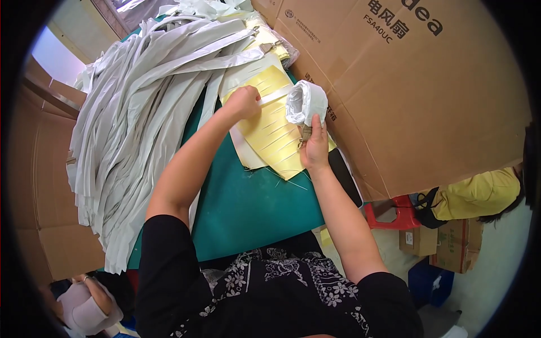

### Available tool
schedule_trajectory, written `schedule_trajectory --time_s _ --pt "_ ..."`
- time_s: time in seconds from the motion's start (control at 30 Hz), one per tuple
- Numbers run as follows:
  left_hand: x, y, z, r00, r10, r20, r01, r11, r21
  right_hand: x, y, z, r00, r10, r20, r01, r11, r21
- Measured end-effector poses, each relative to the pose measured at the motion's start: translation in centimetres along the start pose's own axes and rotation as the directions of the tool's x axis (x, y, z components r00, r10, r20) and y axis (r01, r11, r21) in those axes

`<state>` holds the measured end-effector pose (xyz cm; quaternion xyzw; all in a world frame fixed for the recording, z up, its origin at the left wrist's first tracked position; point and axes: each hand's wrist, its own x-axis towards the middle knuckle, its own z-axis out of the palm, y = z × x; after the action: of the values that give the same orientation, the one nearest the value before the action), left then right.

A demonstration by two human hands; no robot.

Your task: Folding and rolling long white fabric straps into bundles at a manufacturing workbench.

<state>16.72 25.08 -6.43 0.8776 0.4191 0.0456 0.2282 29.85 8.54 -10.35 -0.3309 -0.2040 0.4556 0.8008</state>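
Note:
My left hand (244, 102) is closed, its fingers pinching the end of a narrow white strip (275, 96). This strip runs across a yellow sheet (270, 135) with rows of short slits to a white rolled fabric band (316, 105). My right hand (316, 150) grips the band from below, thumb up against its side. A small khaki tab with a metal clip (305, 134) hangs beneath the roll, next to the right fingers. Under the yellow sheet lies a paler sheet (243, 147).
Long white fabric strips (129, 118) are heaped over the left of the green table (253, 211). A large cardboard panel (406, 107) stands along the right. Beyond are a red stool (391, 212), a person in yellow (479, 194) and cartons (451, 245). Another person (87, 307) is at lower left.

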Motion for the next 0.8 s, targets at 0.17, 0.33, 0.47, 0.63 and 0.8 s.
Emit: schedule_trajectory --time_s 0.17,0.33,0.47,0.63,0.8 --pt "1.0 -0.1 -0.5 0.999 0.008 -0.037 -0.008 1.0 0.001 -0.1 -0.5 0.2 0.998 0.036 -0.056 -0.034 0.999 0.032" --pt "0.8 1.9 -1.8 0.985 0.066 0.162 -0.018 0.959 -0.282 -0.3 -0.5 0.1 0.998 0.043 -0.054 -0.041 0.999 0.032" --pt "0.8 1.6 -2.3 0.933 -0.056 0.357 0.225 0.863 -0.453 -0.3 -0.3 0.4 0.999 0.028 -0.044 -0.027 1.0 0.013" --pt "-2.0 -4.7 -5.7 0.987 0.133 -0.092 -0.155 0.619 -0.77 0.3 0.5 0.2 0.999 0.021 0.037 -0.022 1.0 0.008" --pt "-11.7 -11.2 -11.9 0.895 -0.06 -0.442 -0.438 0.066 -0.896 -0.1 0.3 0.1 0.995 0.045 0.093 -0.023 0.975 -0.223"
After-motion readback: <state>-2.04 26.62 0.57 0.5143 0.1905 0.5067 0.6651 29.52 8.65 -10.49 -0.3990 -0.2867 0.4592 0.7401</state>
